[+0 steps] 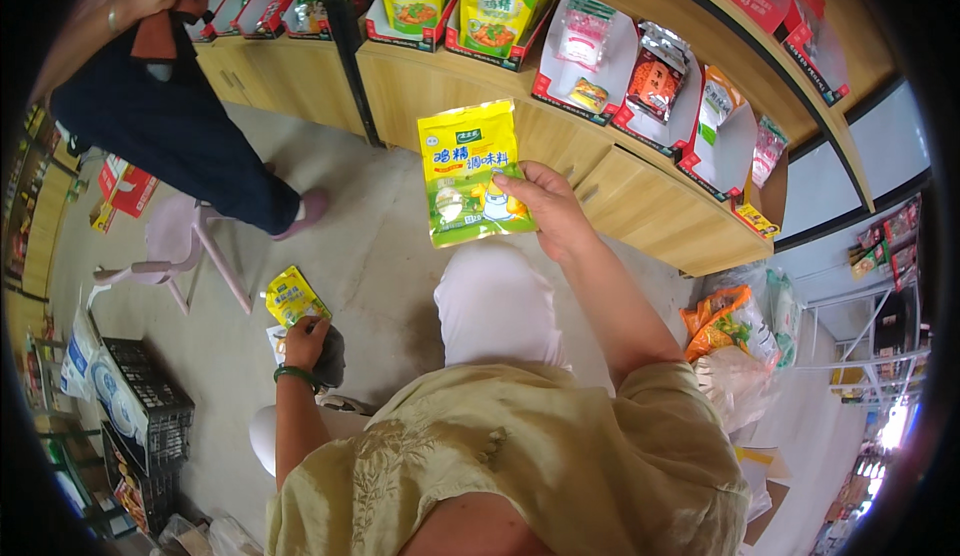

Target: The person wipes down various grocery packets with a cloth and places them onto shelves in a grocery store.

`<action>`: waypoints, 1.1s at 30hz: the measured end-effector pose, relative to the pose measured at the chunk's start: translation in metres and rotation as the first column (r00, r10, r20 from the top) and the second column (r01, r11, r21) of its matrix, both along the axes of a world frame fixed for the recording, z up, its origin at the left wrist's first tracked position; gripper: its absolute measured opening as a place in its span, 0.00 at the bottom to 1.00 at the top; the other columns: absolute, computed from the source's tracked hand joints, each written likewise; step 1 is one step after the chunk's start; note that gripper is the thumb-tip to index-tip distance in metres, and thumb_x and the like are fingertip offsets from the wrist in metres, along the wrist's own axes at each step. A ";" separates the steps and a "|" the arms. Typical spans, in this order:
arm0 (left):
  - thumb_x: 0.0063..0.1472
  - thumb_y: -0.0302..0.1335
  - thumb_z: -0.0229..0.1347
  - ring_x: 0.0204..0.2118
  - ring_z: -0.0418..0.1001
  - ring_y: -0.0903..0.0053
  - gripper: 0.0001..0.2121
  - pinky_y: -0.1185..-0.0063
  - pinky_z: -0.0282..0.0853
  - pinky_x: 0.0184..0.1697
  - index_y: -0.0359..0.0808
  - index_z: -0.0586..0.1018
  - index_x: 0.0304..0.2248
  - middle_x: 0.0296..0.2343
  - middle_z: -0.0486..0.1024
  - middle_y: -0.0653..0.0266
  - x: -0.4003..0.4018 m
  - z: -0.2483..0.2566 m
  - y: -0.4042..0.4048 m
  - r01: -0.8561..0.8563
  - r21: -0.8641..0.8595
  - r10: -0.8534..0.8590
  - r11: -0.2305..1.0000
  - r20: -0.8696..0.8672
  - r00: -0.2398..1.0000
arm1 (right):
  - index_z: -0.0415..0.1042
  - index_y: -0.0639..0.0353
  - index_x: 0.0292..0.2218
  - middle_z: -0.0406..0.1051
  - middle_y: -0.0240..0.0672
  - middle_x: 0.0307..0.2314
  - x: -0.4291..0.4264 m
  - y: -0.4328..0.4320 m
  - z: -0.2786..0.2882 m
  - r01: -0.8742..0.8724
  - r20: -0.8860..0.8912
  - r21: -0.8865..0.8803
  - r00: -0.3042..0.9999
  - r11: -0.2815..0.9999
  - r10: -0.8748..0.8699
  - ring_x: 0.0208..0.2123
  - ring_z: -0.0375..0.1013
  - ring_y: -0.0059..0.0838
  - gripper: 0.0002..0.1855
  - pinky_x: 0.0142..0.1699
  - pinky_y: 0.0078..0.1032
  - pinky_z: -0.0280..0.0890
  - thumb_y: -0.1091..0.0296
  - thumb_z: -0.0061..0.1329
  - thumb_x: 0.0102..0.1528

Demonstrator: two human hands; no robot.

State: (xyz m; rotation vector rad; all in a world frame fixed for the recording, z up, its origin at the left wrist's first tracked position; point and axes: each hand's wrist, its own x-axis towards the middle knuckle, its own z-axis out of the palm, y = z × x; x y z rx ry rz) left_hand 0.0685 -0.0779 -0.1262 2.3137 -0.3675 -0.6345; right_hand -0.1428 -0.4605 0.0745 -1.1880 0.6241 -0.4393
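My right hand (551,207) pinches a flat yellow-and-green seasoning packet (469,173) by its right edge, thumb on the printed front. The packet is held up before the shelf, above my light-trousered knee (495,305). Lower on the left, my left hand (306,350) grips a yellow spouted pouch (295,297) by its lower end. A white packet (276,346) shows partly behind that hand; whether the hand holds it too, I cannot tell. Beside the fingers is a dark rounded object (330,357) that I cannot identify. A green bangle (296,376) circles my left wrist.
Wooden shelving ahead carries open display boxes (585,61) of seasoning bags and green-yellow spouted pouches (495,12). Another person (180,128) stands at left near a pink plastic chair (172,241). Black crates (150,406) stand lower left; plastic bags (731,331) lie right.
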 end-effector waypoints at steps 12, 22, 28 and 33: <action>0.56 0.38 0.59 0.33 0.78 0.70 0.17 0.75 0.71 0.40 0.31 0.80 0.37 0.29 0.80 0.55 -0.002 -0.013 -0.010 0.027 0.097 -0.021 0.995 -0.066 0.998 | 0.71 0.62 0.45 0.74 0.33 0.40 -0.061 -0.137 -0.025 0.492 0.201 -0.182 0.866 0.852 -0.457 0.41 0.72 0.22 0.15 0.47 0.23 0.65 0.81 0.49 0.55; 0.56 0.37 0.59 0.31 0.77 0.72 0.15 0.76 0.71 0.37 0.31 0.81 0.35 0.28 0.80 0.56 -0.003 -0.020 -0.017 0.089 0.153 -0.073 0.984 -0.107 0.992 | 0.67 0.64 0.46 0.72 0.35 0.40 -0.154 -0.200 -0.018 0.835 0.244 -0.249 0.544 0.490 -0.803 0.41 0.71 0.25 0.15 0.46 0.24 0.66 0.81 0.47 0.56; 0.56 0.38 0.59 0.30 0.77 0.72 0.16 0.75 0.72 0.36 0.31 0.81 0.35 0.28 0.80 0.57 -0.002 -0.028 -0.016 0.100 0.163 -0.079 0.981 -0.134 0.988 | 0.66 0.64 0.47 0.71 0.36 0.41 -0.140 -0.198 -0.018 0.828 0.209 -0.272 0.549 0.491 -0.809 0.41 0.72 0.26 0.15 0.45 0.25 0.66 0.80 0.47 0.56; 0.56 0.38 0.59 0.30 0.78 0.72 0.16 0.76 0.72 0.36 0.31 0.81 0.35 0.27 0.80 0.57 -0.001 -0.036 -0.007 0.089 0.149 -0.065 0.985 -0.157 0.985 | 0.66 0.65 0.48 0.71 0.35 0.42 -0.119 -0.183 -0.020 0.751 0.227 -0.316 0.654 0.580 -0.722 0.43 0.70 0.25 0.17 0.48 0.24 0.63 0.81 0.46 0.56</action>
